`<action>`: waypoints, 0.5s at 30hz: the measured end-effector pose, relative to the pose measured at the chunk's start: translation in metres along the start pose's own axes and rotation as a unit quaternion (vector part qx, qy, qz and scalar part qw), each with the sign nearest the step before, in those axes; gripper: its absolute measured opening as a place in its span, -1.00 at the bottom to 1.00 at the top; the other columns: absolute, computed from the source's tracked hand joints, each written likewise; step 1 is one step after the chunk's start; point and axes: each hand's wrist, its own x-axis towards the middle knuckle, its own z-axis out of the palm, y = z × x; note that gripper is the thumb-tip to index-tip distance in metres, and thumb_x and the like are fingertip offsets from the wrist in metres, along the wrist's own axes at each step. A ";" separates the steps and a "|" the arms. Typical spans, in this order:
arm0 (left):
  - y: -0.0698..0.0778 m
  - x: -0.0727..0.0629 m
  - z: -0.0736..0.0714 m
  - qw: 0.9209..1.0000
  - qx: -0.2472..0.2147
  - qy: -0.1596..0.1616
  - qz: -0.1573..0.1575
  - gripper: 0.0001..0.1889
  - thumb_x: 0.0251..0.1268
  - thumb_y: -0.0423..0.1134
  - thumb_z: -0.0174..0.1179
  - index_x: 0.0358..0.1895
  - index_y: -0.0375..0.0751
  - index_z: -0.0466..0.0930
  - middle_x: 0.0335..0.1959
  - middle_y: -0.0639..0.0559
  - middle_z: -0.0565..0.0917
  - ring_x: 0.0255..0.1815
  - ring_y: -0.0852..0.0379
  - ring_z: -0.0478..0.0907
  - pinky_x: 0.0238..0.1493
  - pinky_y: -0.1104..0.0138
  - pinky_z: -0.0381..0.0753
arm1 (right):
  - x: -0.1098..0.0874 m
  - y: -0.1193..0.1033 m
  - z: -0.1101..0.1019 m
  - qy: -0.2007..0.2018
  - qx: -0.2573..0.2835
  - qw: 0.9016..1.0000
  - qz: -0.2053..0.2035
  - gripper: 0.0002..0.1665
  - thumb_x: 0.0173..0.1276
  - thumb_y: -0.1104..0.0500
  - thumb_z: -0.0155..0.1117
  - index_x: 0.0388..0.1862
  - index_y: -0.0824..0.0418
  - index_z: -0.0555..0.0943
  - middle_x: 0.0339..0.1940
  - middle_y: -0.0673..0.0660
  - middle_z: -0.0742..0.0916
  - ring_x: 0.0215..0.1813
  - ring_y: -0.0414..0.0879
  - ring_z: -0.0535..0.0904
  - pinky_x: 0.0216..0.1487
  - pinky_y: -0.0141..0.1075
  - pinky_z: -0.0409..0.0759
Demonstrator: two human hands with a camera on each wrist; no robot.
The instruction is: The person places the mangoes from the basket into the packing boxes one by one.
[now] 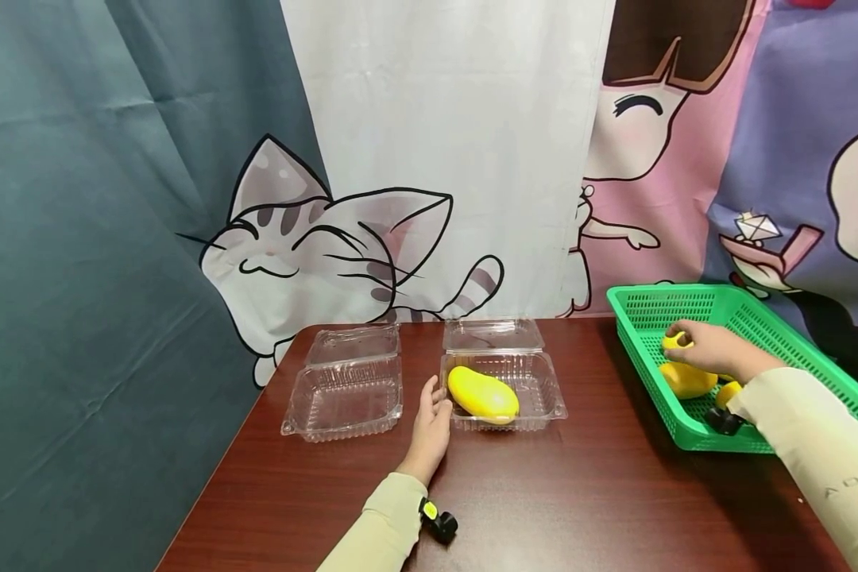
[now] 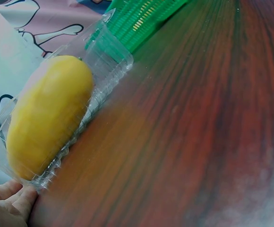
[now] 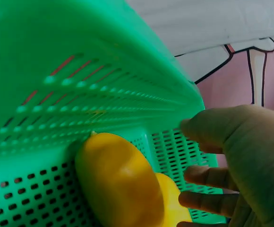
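Note:
A yellow mango (image 1: 482, 395) lies in the right-hand clear plastic container (image 1: 536, 389), whose lid is folded back. Beside that container's left wall is my left hand (image 1: 431, 429), its fingers extended; in the left wrist view the fingertips (image 2: 21, 196) meet the container's lower corner. My right hand (image 1: 711, 349) is inside the green basket (image 1: 632, 349), over yellow mangoes (image 1: 686, 381). The right wrist view shows thumb and fingers spread apart with nothing pinched between them. One mango (image 3: 120, 182) is close to the fingers, and a second (image 3: 172, 201) is partly hidden behind it.
Another clear container (image 1: 350, 401) with its lid open stands to the left on the brown table (image 1: 543, 492). Behind the table hangs a printed curtain (image 1: 465, 159). The basket sits at the table's right side, near the curtain.

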 end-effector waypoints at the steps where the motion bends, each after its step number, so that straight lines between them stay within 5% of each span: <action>1: 0.000 0.000 0.000 1.000 0.000 0.001 -0.001 -0.42 0.57 -0.27 -0.06 0.57 -0.20 0.09 0.38 -0.29 0.44 0.31 -0.21 0.46 0.32 -0.14 0.40 | 0.000 0.001 0.001 -0.010 0.005 1.000 -0.003 -0.37 0.41 0.01 0.31 0.21 0.46 0.44 0.02 0.61 0.61 0.00 0.47 0.58 -0.12 0.16 0.60; 9: 0.003 -0.001 0.000 1.000 0.004 0.002 -0.005 -0.42 0.55 -0.28 -0.05 0.57 -0.22 0.10 0.37 -0.30 0.46 0.31 -0.23 0.46 0.31 -0.13 0.42 | -0.001 0.006 0.008 -0.118 0.056 0.991 -0.012 -0.19 0.18 0.19 0.46 0.30 0.58 0.38 0.17 0.68 0.49 0.08 0.36 0.49 -0.10 -0.10 0.57; 15: 0.002 -0.001 0.000 1.000 0.002 -0.002 -0.011 -0.41 0.57 -0.27 -0.06 0.58 -0.20 0.09 0.38 -0.28 0.44 0.32 -0.22 0.45 0.32 -0.13 0.41 | -0.002 0.011 0.012 -0.139 0.105 0.985 0.013 -0.12 0.09 0.32 0.47 0.36 0.59 0.31 0.13 0.61 0.46 -0.06 0.20 0.42 -0.22 -0.15 0.54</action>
